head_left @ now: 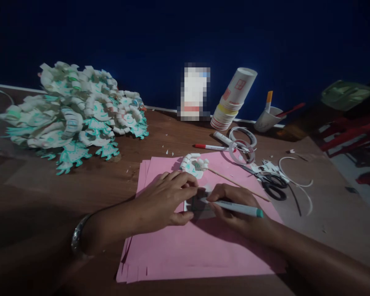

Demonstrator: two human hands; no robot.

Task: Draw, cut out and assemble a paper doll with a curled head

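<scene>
My right hand (234, 205) is closed around a white marker (239, 206) with a teal end, its tip pointing down and left. My left hand (169, 199) steadies a small white piece of paper (188, 204), thumb at the lower left edge and fingers at the top. My hands and their shadow partly hide that paper. Beneath both lies a stack of pink paper sheets (185, 250). Just beyond my left fingers rests a small paper figure (193, 165) with curled white strips and teal drawing. Near it, a thin wooden stick (239, 184) slants across the pink sheets.
Paper figures with teal drawing (80, 119) are heaped at the back left. Stacked paper cups (231, 100) lean at the back, near another cup (268, 119) with tools. Tape rolls (242, 152), a red-capped marker (211, 147), black-handled scissors (274, 187) and paper scraps lie to the right.
</scene>
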